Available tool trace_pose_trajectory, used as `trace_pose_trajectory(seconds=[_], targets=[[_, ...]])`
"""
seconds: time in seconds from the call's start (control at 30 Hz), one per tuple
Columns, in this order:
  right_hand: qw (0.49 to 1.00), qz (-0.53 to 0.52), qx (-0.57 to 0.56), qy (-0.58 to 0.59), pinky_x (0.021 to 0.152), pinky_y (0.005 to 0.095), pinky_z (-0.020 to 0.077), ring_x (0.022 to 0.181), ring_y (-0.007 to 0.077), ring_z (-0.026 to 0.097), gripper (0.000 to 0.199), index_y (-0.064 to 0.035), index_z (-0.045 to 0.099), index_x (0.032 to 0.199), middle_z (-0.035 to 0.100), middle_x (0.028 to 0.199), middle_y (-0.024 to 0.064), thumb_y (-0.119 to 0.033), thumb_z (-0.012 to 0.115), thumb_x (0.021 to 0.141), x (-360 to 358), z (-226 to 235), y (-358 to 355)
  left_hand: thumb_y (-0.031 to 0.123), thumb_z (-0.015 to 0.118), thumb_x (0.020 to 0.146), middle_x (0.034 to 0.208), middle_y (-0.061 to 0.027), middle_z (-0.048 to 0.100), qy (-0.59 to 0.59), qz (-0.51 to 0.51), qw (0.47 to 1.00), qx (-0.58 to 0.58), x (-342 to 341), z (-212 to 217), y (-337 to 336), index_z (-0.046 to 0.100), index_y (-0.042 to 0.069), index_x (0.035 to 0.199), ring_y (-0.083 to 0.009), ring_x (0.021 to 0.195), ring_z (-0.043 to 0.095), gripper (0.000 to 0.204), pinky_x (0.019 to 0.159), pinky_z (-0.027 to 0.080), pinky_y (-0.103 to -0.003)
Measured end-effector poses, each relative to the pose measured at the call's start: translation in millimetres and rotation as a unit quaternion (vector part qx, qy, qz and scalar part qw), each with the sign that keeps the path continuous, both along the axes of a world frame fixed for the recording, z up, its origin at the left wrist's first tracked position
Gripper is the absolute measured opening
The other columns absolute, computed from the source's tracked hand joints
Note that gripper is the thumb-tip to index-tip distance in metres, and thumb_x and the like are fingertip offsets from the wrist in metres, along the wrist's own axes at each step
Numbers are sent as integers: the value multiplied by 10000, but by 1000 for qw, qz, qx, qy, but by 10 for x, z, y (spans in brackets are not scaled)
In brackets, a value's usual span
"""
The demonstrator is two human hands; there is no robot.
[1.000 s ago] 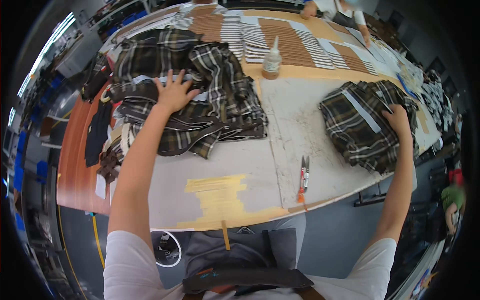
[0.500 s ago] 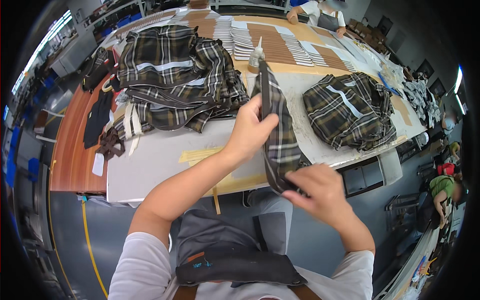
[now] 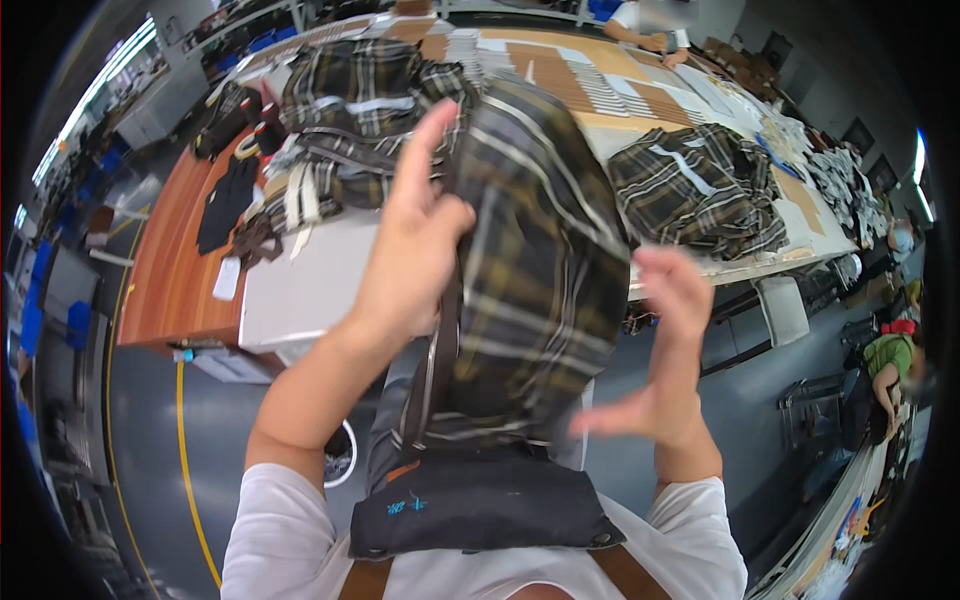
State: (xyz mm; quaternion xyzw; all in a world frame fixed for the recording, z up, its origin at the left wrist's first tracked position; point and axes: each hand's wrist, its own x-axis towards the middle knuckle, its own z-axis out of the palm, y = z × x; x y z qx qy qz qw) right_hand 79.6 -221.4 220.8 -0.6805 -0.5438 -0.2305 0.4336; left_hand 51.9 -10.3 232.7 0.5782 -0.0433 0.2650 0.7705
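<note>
A sewn plaid fabric piece, black, olive and white with a dark edge strip, is raised in front of my body and blurred by motion. Its lower end reaches my dark apron. My left hand is at its left edge, thumb against the edge and index finger stretched upward; the other fingers are partly hidden. On the opposite side, my right hand has thumb and fingers spread wide, close to the fabric but not gripping it.
Plaid pieces with white strips lie in a left pile and a right pile on the table. A wood-topped surface holds dark cloth, thread spools and tape. Stacked brown-and-white panels lie behind; a person works at the far side.
The plaid piece has turned from a narrow, edge-on strip to show its broad face, and sits closer to my body. My right hand has let go and spread open. The view has shifted slightly.
</note>
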Motion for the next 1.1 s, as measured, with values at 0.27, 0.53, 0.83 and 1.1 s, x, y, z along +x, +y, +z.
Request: trace_pose_trajectory(seconds=[0.27,0.53,0.83,1.1], targets=[[959,-7,10,281,796,310,444,938,249,575,476,63,535,1074,590,1028,182,9,734,645,-437,-532,182,-43,372,836,1010,-133,564,49,-25,967,-247,-231,-265,406,430,-26,1228,-197,880,582,397,785,506,-361],[949,-6,178,261,538,238,459,581,145,584,215,42,605,912,634,760,91,35,668,707,-503,-100,-47,131,510,875,574,-29,567,348,-90,899,249,-1029,-293,448,562,17,1145,-113,576,571,297,538,460,-234],[930,196,-256,176,517,349,435,578,312,551,274,6,608,929,569,703,116,44,601,658,-196,172,15,-23,700,687,924,-90,609,-53,-86,936,337,-984,-287,-239,653,12,981,-91,611,535,300,508,432,-201],[927,85,-282,230,515,312,433,554,261,552,156,38,603,884,569,701,124,-24,632,744,-146,-121,26,-58,668,695,808,-95,611,-65,26,951,302,-825,-763,-286,640,-18,874,-134,641,584,185,527,473,-217]])
